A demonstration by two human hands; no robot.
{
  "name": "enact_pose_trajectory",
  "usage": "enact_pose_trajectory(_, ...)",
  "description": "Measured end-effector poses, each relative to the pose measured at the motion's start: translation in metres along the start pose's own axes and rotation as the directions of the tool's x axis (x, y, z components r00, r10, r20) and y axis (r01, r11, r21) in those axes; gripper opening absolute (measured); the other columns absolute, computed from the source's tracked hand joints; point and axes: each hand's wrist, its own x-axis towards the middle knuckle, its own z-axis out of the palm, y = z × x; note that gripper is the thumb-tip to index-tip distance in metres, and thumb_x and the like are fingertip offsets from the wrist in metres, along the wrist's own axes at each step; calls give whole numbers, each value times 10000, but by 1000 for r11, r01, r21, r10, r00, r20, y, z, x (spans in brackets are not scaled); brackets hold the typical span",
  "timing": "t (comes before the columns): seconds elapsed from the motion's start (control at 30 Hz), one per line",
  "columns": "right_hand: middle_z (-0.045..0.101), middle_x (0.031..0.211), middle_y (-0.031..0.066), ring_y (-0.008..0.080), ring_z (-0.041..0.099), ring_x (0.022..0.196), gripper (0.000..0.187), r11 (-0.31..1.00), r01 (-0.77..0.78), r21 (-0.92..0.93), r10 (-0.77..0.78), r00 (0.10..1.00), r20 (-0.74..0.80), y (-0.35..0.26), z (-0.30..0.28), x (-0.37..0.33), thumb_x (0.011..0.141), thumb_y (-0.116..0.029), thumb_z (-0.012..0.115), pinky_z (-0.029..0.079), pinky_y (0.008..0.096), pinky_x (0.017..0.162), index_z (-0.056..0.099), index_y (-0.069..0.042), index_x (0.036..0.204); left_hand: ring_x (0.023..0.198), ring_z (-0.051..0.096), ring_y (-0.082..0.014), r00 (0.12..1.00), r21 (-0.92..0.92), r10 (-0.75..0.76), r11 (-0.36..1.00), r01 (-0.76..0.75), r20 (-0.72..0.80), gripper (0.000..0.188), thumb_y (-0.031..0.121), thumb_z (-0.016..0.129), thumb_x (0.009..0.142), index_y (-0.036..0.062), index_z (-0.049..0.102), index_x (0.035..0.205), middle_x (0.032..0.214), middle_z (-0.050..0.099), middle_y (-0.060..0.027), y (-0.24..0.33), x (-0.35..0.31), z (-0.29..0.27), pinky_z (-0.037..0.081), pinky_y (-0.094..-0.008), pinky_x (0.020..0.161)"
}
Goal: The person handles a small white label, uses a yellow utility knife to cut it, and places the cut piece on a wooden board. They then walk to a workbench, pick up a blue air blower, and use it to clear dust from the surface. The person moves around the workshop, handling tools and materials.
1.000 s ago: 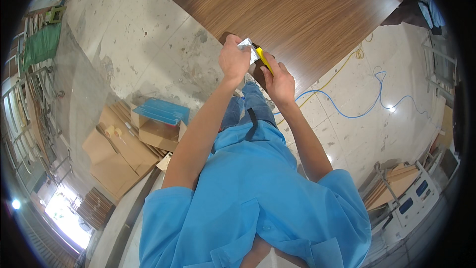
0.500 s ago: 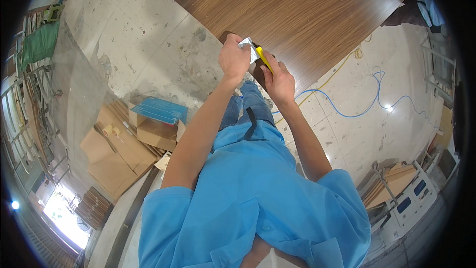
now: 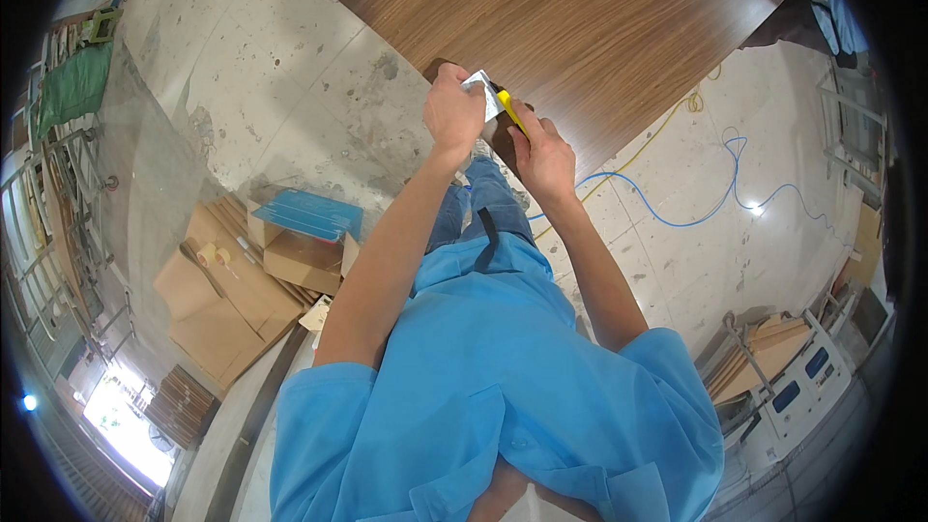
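My left hand (image 3: 453,118) pinches a small folded piece of shiny silvery-white material (image 3: 492,104) at the near corner of a dark brown wood-grain panel (image 3: 570,24). My right hand (image 3: 547,162) is wrapped round a yellow-handled cutter (image 3: 510,106). Its dark front end meets the edge of the silvery piece; the blade itself is too small to make out. Both hands are close together over the panel's near edge, in front of my legs.
A blue hose (image 3: 667,222) and a yellow cord (image 3: 638,157) trail over the stained floor at right. At left lie flattened cardboard (image 3: 242,314), an open carton (image 3: 302,259) with a blue sheet (image 3: 307,215) on it, and tape rolls. Racks line the left side.
Hardly anything differs. My left hand and the silvery piece have shifted very slightly left; the cutter stays against the piece's edge in my right hand.
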Motion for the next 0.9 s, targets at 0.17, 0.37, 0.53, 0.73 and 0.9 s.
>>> enact_pose_trajectory(0.17, 653, 895, 166, 378, 665, 755, 398, 1000, -7, -15, 7, 1000, 19, 0, -2, -1, 976, -234, 611, 544, 466, 666, 567, -234, 1371, 908, 699, -358, 1000, 1, -15, 1000, 15, 4, 274, 205, 742, 822, 45, 649, 1025, 939, 724, -166, -1, 0, 1, 525, -447, 805)
enact_pose_trajectory(0.37, 654, 895, 171, 382, 665, 758, 398, 1000, -6, -8, 6, 1000, 17, 1, -4, -4, 973, -225, 613, 541, 472, 671, 570, -228, 1368, 903, 701, -359, 1000, -7, -15, 1000, 15, -15, 278, 207, 743, 815, 46, 653, 1023, 936, 726, -169, 0, 0, 1, 526, -443, 804)
enact_pose_trajectory(0.53, 655, 893, 171, 383, 664, 760, 395, 1000, -2, -11, 2, 1000, 13, 4, -6, -9, 970, -220, 615, 541, 472, 676, 576, -226, 1363, 916, 698, -355, 1000, 1, -10, 1000, 10, -7, 285, 216, 752, 818, 48, 652, 1026, 948, 725, -161, 0, 0, 1, 523, -443, 810)
enact_pose_trajectory(0.73, 655, 891, 166, 377, 664, 773, 401, 1000, -15, -6, 15, 999, 32, 6, -10, -14, 970, -220, 616, 543, 468, 689, 572, -227, 1368, 921, 696, -351, 1000, 2, -3, 1000, 3, -16, 289, 217, 761, 817, 50, 650, 1024, 953, 725, -157, -1, 0, 2, 523, -442, 812)
enact_pose_trajectory(0.9, 654, 886, 165, 370, 665, 761, 402, 1000, -17, -25, 18, 999, 35, 8, -11, -18, 971, -222, 618, 545, 464, 678, 568, -221, 1370, 916, 696, -353, 1000, 12, 6, 1000, -6, -21, 291, 215, 765, 811, 50, 649, 1021, 943, 725, -159, -1, 1, 2, 524, -442, 811)
